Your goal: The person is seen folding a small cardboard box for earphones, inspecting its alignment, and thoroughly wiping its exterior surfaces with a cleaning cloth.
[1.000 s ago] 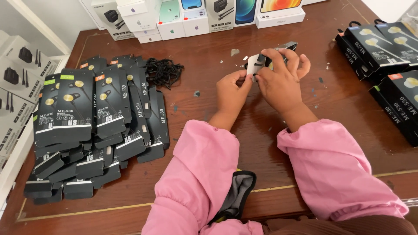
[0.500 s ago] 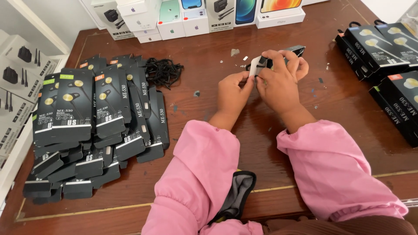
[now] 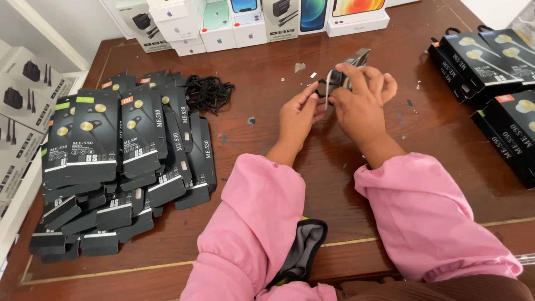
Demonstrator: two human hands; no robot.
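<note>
Brown wood desk (image 3: 267, 184) w/ a thin gold inlay line near the front edge, white wall behind. Biggest lot: pile of flat black earphone packs (image 3: 120, 161) on the left, overlapping & fanned, each w/ a gold earbud pic; lowest ones reach toward the front-left corner. More black packs (image 3: 490, 83) lie in a row at the right edge, well apart from the pile. Along the back edge, a line of phone boxes (image 3: 262, 22), mostly white, some w/ coloured screens on the lids. Far left, off the desk, white charger boxes (image 3: 22, 106) stacked on a shelf.

Two pink sleeves (image 3: 429, 217) come in from the bottom; a dark cloth w/ grey lining (image 3: 304, 245) sits between them at the front edge.

Black cord tangle (image 3: 207, 92) lies just right of the pile's top, touching its upper packs. A few small scraps (image 3: 300, 67) & specks dot the wood near the hands.

Both hands are up mid-desk, toward the back. Right hand (image 3: 362, 106) has its grip clamped on a small dark pack (image 3: 348, 69), tilted, held above the wood, thumb in front & fingers behind. Left hand (image 3: 298, 114) has its grip pinched together on the pack's left end, at a white flap (image 3: 328, 89) w/ a bit of black cord by it. Hands nearly touch; can't tell what's inside the pack.
</note>
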